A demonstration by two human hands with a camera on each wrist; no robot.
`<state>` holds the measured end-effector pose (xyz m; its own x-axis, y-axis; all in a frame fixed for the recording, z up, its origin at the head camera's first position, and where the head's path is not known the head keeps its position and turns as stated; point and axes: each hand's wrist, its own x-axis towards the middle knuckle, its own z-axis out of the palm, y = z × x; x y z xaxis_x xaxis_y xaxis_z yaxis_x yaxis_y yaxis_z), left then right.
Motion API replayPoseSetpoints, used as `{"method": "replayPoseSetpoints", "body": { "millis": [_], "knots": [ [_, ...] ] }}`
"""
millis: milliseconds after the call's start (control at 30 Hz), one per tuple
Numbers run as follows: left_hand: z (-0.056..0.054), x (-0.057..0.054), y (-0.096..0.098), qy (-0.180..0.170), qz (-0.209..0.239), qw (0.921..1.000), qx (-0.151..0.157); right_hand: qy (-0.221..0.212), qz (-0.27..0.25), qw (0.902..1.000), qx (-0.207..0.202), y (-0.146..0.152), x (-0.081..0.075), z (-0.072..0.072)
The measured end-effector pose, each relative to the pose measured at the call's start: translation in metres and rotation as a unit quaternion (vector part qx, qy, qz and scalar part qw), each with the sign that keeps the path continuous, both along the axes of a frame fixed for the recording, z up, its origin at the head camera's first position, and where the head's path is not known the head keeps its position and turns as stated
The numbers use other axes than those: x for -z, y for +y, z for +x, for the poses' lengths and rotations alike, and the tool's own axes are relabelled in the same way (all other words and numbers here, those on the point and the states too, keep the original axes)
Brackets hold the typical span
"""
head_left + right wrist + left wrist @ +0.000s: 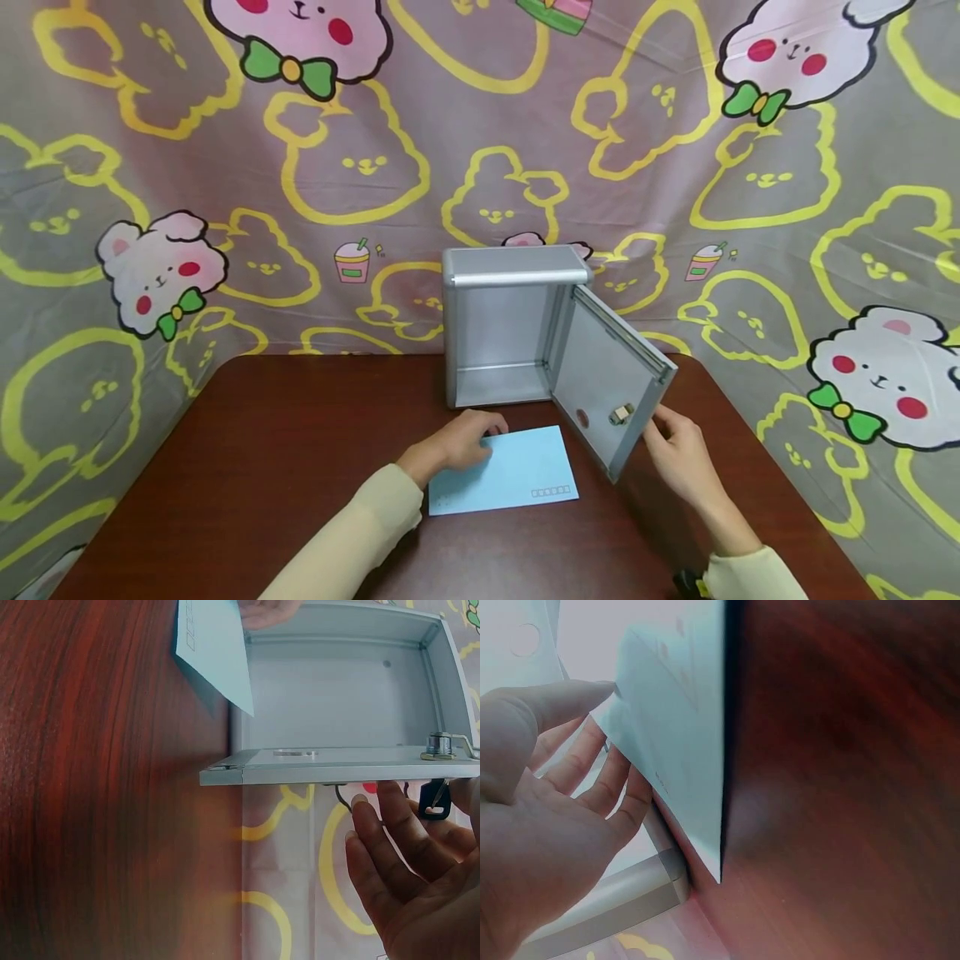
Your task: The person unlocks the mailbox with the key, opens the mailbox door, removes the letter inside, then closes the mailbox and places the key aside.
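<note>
My left hand (461, 442) pinches the far edge of a light blue envelope (517, 475), its thumb on one face and its fingers behind. In the left wrist view the envelope (679, 727) stands tilted above the table. A silver metal box (517, 267) stands behind it, its hinged door (603, 375) swung out to the right. Loosely bent fingers of my right hand (678, 454) rest against the door's outer face near its free edge. Beside them, a black-headed key (435, 799) sits in the lock (441, 746).
The box stands towards the back of a dark red-brown wooden table (300, 467). A patterned cloth (420, 125) with cartoon animals hangs behind and beside the table. Near my right sleeve lies a small black and yellow object (690, 583), partly hidden.
</note>
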<state>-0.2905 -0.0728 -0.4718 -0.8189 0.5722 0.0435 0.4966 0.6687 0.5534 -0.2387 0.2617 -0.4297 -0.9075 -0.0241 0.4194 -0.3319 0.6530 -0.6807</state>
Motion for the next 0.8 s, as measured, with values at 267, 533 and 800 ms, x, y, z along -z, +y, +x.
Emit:
{"method": "replayPoseSetpoints", "body": {
  "millis": [267,533,800],
  "knots": [
    [0.0002,0.0012,0.0008,0.008,-0.012,0.9999,0.001,0.0,0.001,1.0,-0.005,0.001,0.0006,-0.0009],
    [-0.0012,0.0014,0.0003,0.011,-0.016,0.9998,0.003,0.0,0.002,1.0,-0.009,0.0018,-0.0016,-0.0009],
    [0.0007,0.001,-0.0018,0.011,-0.025,0.9996,0.008,-0.003,0.004,1.0,-0.004,0.0015,0.0003,-0.0022]
  ]
}}
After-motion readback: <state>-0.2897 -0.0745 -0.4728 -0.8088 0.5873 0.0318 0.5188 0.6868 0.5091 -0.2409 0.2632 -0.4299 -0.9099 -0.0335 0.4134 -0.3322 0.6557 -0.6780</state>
